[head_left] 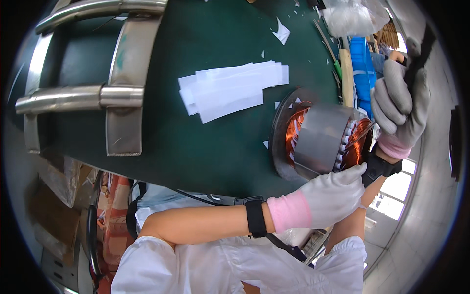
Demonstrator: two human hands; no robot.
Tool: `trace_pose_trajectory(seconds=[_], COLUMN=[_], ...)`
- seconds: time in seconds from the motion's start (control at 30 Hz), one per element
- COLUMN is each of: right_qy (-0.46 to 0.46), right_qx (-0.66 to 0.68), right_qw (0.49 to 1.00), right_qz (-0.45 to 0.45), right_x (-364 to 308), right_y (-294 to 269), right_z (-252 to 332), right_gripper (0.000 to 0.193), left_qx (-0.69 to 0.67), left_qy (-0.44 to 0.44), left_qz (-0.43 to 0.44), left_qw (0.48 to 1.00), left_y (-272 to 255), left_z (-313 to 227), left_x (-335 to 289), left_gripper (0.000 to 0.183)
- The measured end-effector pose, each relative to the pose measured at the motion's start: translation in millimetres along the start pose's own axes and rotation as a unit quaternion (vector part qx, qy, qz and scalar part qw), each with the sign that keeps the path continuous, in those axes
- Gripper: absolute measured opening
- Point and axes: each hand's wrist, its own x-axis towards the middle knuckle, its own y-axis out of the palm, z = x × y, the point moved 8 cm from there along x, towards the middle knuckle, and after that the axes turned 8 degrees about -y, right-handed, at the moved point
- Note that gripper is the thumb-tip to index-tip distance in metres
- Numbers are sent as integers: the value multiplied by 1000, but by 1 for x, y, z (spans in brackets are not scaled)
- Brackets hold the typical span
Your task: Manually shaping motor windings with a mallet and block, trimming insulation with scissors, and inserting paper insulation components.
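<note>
A motor stator (320, 139) with a grey metal core and copper windings (359, 147) lies on its side against a dark round disc (279, 142). White insulation tips line the slots at its right end. My left hand (325, 196), in a white glove with a pink cuff, rests at the lower right edge of the stator, its thumb and fingers pressed together; what they pinch is hidden. My right hand (401, 103), gloved alike, is closed at the right of the stator. From it a thin metal rod (363, 133) reaches down to the windings.
White paper strips (235, 88) lie stacked on the green table (220, 157), with paper scraps (281, 32) beyond. A bent steel frame (125, 93) stands at the left. A wooden stick (346, 78), blue container (362, 73) and clear plastic bag (355, 17) line the right edge.
</note>
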Motion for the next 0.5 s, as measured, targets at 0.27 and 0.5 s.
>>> trace_pose_trajectory(seconds=[0.27, 0.5], right_qy=[132, 88], right_qx=[281, 261], right_qw=[926, 961], right_qz=[216, -1], right_x=[15, -29], right_y=[16, 6], right_z=[-13, 45], right_gripper=[40, 39], left_qx=[63, -169], left_qy=[-4, -7], left_qz=[19, 45], left_qw=[998, 985], left_y=[-5, -55], left_z=[10, 1], left_x=[2, -13], left_gripper=[10, 41])
